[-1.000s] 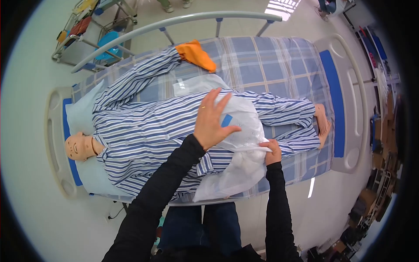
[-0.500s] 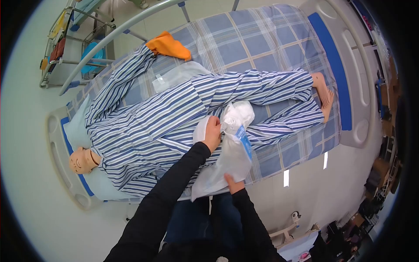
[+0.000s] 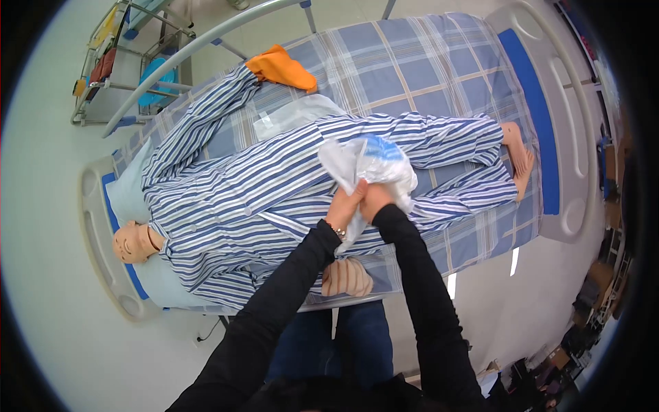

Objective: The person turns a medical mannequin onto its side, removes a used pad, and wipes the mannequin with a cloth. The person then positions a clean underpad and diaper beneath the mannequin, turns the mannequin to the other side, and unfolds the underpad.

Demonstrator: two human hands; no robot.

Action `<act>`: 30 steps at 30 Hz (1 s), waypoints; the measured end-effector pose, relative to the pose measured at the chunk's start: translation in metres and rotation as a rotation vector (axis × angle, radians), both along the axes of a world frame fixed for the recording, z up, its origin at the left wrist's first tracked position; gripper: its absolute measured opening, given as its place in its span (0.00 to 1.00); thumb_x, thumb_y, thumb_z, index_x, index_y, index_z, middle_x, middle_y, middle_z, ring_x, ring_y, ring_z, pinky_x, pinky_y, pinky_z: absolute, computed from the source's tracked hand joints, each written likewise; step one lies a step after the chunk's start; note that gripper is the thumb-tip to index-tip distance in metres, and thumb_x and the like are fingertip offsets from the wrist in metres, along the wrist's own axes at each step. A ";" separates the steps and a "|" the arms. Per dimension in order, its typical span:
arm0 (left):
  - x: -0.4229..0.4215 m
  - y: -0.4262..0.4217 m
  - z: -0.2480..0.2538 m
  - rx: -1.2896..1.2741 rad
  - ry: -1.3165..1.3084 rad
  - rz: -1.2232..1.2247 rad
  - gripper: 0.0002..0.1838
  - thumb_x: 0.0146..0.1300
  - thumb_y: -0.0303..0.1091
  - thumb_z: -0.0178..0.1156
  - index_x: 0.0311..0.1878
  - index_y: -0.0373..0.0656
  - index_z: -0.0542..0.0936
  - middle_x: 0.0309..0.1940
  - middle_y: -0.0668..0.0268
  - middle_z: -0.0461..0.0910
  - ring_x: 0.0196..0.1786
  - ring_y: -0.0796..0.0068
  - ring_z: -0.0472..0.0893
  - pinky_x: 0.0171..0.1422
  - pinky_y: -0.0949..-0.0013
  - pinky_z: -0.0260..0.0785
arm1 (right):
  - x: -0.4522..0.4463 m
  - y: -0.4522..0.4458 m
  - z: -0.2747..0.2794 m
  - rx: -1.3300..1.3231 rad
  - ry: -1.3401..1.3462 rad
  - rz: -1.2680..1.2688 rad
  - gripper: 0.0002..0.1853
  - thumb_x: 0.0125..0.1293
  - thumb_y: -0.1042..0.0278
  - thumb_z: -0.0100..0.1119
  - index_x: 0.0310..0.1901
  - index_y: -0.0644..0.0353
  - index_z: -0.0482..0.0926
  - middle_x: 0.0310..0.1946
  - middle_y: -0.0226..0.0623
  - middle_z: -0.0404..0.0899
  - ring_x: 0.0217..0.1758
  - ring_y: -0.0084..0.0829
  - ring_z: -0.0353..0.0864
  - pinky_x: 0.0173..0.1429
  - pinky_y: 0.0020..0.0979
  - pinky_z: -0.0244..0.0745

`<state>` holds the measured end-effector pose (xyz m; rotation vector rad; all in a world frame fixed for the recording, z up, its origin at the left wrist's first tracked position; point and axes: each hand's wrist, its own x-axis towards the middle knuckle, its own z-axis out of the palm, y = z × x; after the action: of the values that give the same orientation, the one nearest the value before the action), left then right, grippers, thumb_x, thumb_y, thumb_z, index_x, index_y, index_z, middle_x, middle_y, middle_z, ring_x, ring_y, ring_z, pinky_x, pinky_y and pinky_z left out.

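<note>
A bed [image 3: 439,62] with a blue checked sheet fills the middle of the view, on a pale floor [image 3: 480,275]. On it a dummy [image 3: 240,178] in blue-and-white striped pyjamas lies face up, its head on a light blue pillow [image 3: 127,196] and its bare feet [image 3: 519,161] toward the footboard [image 3: 571,137]. A rail [image 3: 226,29] runs along the far side, and beyond it a metal trolley [image 3: 103,86] carries a blue basin [image 3: 158,81]. The headboard [image 3: 103,254] closes the other end

The person stands at the near edge, both arms reaching in over it. A white bundle [image 3: 384,161] with a blue patch is held above the dummy's upper legs; whether its underside touches the pyjamas cannot be told. The left hand [image 3: 345,208] pinches the gathered white material at the bundle's near side, thumb pressed forward. The right hand [image 3: 375,200] is right against it, curled closed on the same side of the bundle, though most of its fingers are hidden

Near the edge, between the forearms, lies a tan striped mitt [image 3: 348,277]. An orange mitt [image 3: 283,67] covers the dummy's far hand, close to the rail, with a flat white sheet [image 3: 298,115] between that arm and the body. Checked bedding stretches from there toward the footboard, giving room beyond the legs; on the near side, the strip between the legs and the edge is narrower
</note>
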<state>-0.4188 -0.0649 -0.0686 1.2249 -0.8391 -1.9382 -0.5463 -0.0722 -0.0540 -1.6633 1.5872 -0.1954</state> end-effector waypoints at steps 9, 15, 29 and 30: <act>0.021 -0.029 -0.067 0.426 0.036 -0.499 0.18 0.71 0.29 0.46 0.61 0.35 0.72 0.55 0.58 0.78 0.52 0.67 0.80 0.58 0.63 0.72 | -0.050 0.038 0.120 -0.594 -0.058 -0.302 0.42 0.45 0.61 0.75 0.63 0.57 0.67 0.62 0.59 0.62 0.64 0.54 0.64 0.64 0.44 0.64; 0.011 -0.019 -0.049 0.500 0.536 -0.321 0.21 0.71 0.41 0.51 0.61 0.37 0.72 0.56 0.57 0.77 0.57 0.69 0.78 0.62 0.67 0.70 | -0.036 0.006 0.052 -0.277 -0.103 0.011 0.42 0.38 0.61 0.78 0.61 0.49 0.71 0.57 0.50 0.69 0.60 0.51 0.69 0.62 0.43 0.68; 0.014 0.001 0.022 0.235 -0.059 0.228 0.13 0.71 0.37 0.53 0.51 0.38 0.75 0.41 0.67 0.79 0.44 0.79 0.78 0.50 0.74 0.71 | 0.003 0.023 0.042 -0.351 -0.491 -0.134 0.36 0.46 0.71 0.67 0.62 0.54 0.70 0.63 0.53 0.64 0.67 0.54 0.63 0.69 0.43 0.59; 0.017 0.001 0.030 0.243 0.086 0.284 0.13 0.71 0.34 0.51 0.53 0.39 0.74 0.45 0.65 0.80 0.46 0.78 0.80 0.51 0.73 0.72 | 0.003 0.023 0.041 -0.389 -0.394 -0.083 0.39 0.46 0.68 0.69 0.64 0.54 0.68 0.66 0.53 0.61 0.68 0.55 0.60 0.70 0.44 0.56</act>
<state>-0.4018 -0.0640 -0.0382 1.3100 -0.3690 -1.8803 -0.5431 -0.0489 -0.0130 -1.7108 1.3718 -0.8666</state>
